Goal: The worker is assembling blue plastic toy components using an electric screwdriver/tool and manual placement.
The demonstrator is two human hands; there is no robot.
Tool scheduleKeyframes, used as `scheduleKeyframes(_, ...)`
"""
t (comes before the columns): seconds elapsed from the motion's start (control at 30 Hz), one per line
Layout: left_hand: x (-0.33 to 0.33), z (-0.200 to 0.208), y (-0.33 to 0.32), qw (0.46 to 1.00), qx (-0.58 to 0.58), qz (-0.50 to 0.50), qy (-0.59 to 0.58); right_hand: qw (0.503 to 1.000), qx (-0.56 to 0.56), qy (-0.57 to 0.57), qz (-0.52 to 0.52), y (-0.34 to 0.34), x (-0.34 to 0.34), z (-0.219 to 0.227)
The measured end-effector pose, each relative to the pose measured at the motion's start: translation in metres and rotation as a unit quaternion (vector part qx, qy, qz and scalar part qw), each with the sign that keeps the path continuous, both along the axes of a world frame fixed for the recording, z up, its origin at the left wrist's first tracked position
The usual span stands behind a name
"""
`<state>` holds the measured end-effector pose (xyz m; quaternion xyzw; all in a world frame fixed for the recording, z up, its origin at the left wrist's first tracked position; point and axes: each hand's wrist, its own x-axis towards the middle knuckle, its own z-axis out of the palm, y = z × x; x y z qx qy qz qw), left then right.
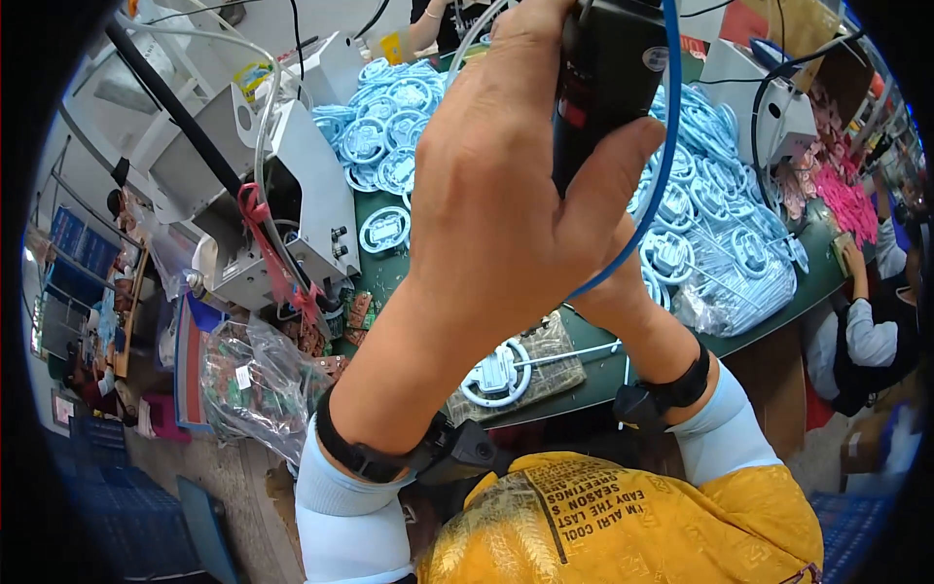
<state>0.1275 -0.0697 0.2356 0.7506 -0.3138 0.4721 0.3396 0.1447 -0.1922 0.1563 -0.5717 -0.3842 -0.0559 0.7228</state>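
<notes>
Close in front of me, my left hand (486,185) is wrapped round a black boxy device (618,78) with a red mark and a small round sticker; its exact kind does not show. A thin blue cable (669,127) loops beside the device and down past my wrist. My right hand (613,287) is mostly hidden behind my left hand, and its fingers are out of sight. Below them, one light-blue plastic ring part (496,375) with a pale rod (574,352) lies on a worn, taped pad (555,370) at the table's near edge.
Heaps of light-blue ring parts (389,117) cover the green table (778,310), with bagged rods (735,292) at right. A white metal machine (302,185) and small circuit boards (360,311) are at left, above a clear plastic bag (258,380). Co-workers sit opposite and at right (866,331).
</notes>
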Motion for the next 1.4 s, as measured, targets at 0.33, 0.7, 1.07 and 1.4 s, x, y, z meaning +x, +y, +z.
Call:
scheduleKeyframes(0.33,-0.117,-0.137,0.062,0.955,0.086,0.167,0.228,0.994,0.097,0.039,0.007,0.005,-0.004,0.027)
scheduleKeyframes(0.7,-0.141,-0.235,0.075,0.88,0.169,0.229,0.381,0.997,0.035,0.005,-0.071,0.003,-0.011,0.044)
scheduleKeyframes(1.07,-0.124,-0.243,0.051,0.869,0.159,0.199,0.425,0.998,0.015,0.014,-0.058,0.028,-0.004,0.0)
scheduleKeyframes(1.4,-0.119,-0.238,0.049,0.863,0.177,0.196,0.43,0.992,0.027,-0.049,-0.116,0.036,0.002,-0.015)
